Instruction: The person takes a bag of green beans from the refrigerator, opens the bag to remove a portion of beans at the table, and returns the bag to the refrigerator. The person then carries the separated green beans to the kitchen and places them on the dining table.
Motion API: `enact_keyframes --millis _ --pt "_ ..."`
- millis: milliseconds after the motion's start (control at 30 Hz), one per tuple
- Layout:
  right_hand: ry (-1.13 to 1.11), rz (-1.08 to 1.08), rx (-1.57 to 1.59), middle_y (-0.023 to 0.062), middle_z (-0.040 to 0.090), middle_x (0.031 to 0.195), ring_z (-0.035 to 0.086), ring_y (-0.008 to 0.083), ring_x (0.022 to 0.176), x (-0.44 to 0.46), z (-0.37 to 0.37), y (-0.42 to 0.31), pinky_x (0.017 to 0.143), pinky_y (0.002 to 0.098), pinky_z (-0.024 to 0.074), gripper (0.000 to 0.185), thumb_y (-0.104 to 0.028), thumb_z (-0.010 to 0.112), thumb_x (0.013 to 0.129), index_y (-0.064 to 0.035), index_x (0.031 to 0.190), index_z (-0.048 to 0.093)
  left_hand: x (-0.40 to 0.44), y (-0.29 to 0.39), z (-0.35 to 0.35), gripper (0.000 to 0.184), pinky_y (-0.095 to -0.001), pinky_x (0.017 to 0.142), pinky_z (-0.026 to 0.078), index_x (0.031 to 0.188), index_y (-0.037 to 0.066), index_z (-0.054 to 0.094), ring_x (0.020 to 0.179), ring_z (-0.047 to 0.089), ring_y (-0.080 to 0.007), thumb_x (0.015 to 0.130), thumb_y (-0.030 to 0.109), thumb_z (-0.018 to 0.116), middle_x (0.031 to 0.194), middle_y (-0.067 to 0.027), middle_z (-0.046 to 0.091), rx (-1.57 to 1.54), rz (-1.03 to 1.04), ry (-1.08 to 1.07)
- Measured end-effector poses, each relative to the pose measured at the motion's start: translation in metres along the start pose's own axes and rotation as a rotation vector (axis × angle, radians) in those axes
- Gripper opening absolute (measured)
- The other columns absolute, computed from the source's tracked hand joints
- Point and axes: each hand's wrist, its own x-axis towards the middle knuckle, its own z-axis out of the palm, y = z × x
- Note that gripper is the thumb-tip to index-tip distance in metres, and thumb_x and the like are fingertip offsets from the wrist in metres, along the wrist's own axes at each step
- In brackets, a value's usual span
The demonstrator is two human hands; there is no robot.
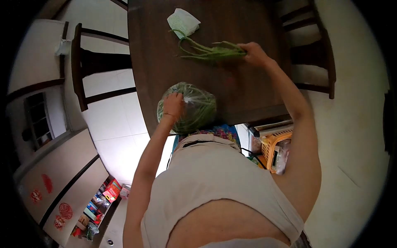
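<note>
A bunch of long green beans [215, 51] hangs over the dark table, gripped at its right end by my right hand [255, 54], whose fingers are closed round it. The beans curl and trail off to the left, partly blurred. At the near edge of the table sits a clear plastic bag [202, 108] filled with more long green stalks. My left hand [173, 104] is on the bag's upper left side, fingers bent and gripping the plastic. Its fingertips are partly hidden. Just beyond the bunch lies a crumpled pale green-and-white packet or cloth [184, 22].
The dark wooden table [157, 62] stretches away from me. Wooden chairs stand on its left [103, 62] and right [310, 53]. An orange plastic basket [271, 149] with items in it is by my right side. Lower left, a shelf holds colourful packets [111, 191].
</note>
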Motion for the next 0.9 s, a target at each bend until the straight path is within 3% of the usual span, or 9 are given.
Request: enact_keyframes --millis 100,200,300,467,533,600,700,800,900 --pt "0.143 -0.055 0.431 0.0015 0.06 0.073 0.053 0.0133 0.062 -0.01 -0.041 -0.047 0.057 0.0246 0.0396 0.013 -0.007 0.056 0.074 -0.0032 0.085 0.06 -0.007 0.004 -0.035 0.013 -0.0407 0.073 0.034 0.081 0.008 0.05 0.083 0.046 -0.0288 0.073 0.012 0.059 0.082 -0.0099 0.048 -0.113 0.075 0.122" --pt "0.031 -0.101 0.694 -0.002 0.056 0.069 0.045 0.0057 0.055 -0.022 -0.086 -0.088 0.05 0.0224 0.0348 0.011 -0.006 0.055 0.074 -0.0033 0.083 0.06 -0.033 0.006 -0.058 0.01 -0.0403 0.072 0.033 0.08 0.006 0.048 0.082 0.045 -0.0304 0.074 0.009 0.056 0.08 -0.0097 0.047 -0.244 0.069 0.124" --pt "-0.032 -0.193 0.838 -0.0015 0.053 0.064 0.041 0.0043 0.051 -0.021 -0.099 -0.102 0.047 0.0205 0.0303 0.009 -0.006 0.056 0.071 -0.0041 0.079 0.06 -0.074 0.014 -0.091 0.011 -0.0403 0.072 0.033 0.081 0.005 0.047 0.082 0.044 -0.0314 0.075 0.009 0.055 0.083 -0.0105 0.048 -0.329 0.019 0.16" --pt "0.011 -0.241 0.691 -0.0017 0.051 0.059 0.04 0.005 0.049 -0.012 -0.088 -0.149 0.045 0.0203 0.0296 0.009 -0.006 0.056 0.069 -0.0033 0.076 0.06 -0.148 0.008 -0.107 0.013 -0.0356 0.074 0.035 0.09 0.004 0.048 0.079 0.045 -0.0282 0.081 0.011 0.053 0.087 -0.0118 0.048 -0.418 -0.203 0.491" --pt "0.001 -0.23 0.661 -0.0017 0.052 0.059 0.042 0.005 0.051 -0.005 -0.076 -0.165 0.046 0.0207 0.0307 0.01 -0.006 0.056 0.068 -0.0035 0.077 0.06 -0.174 -0.001 -0.111 0.014 -0.0293 0.075 0.037 0.094 0.004 0.048 0.082 0.047 -0.019 0.085 0.015 0.051 0.09 -0.0086 0.049 -0.854 -0.464 0.572" --pt "-0.001 -0.22 0.595 -0.002 0.053 0.06 0.045 0.005 0.054 0.006 -0.064 -0.181 0.047 0.0219 0.033 0.011 -0.007 0.056 0.068 -0.0042 0.078 0.06 -0.194 -0.004 -0.127 0.025 -0.0243 0.08 0.036 0.108 0.002 0.048 0.092 0.046 -0.011 0.087 0.015 0.049 0.102 -0.005 0.052 -1.212 -0.515 0.721" --pt "0.149 -0.279 0.395 0.0018 0.057 0.065 0.051 0.0127 0.056 0.029 -0.037 -0.19 0.049 0.026 0.0384 0.015 -0.009 0.057 0.068 -0.005 0.081 0.061 -0.224 -0.008 -0.143 0.029 -0.0256 0.082 0.037 0.112 0.001 0.047 0.093 0.048 -0.0123 0.087 0.016 0.048 0.103 -0.0054 0.053 -1.34 -0.557 0.932" --pt "0.242 -0.459 -0.283 0.0066 0.061 0.072 0.059 0.0228 0.064 0.04 0.004 -0.187 0.056 0.0346 0.0465 0.027 -0.018 0.062 0.07 -0.0081 0.095 0.06 -0.254 -0.012 -0.149 0.033 -0.0279 0.084 0.036 0.114 -0.001 0.046 0.093 0.048 -0.0147 0.086 0.018 0.047 0.103 -0.0066 0.053 -1.359 -0.676 1.072" --pt "0.194 -0.484 -0.386 0.0114 0.058 0.076 0.056 0.0313 0.073 0.042 0.089 -0.16 0.061 0.0395 0.0445 0.019 -0.014 0.059 0.068 -0.0051 0.084 0.055 -0.282 -0.007 -0.151 0.032 -0.0282 0.084 0.036 0.112 -0.002 0.046 0.095 0.048 -0.0151 0.087 0.018 0.047 0.104 -0.0071 0.053 -1.258 -0.788 1.149"
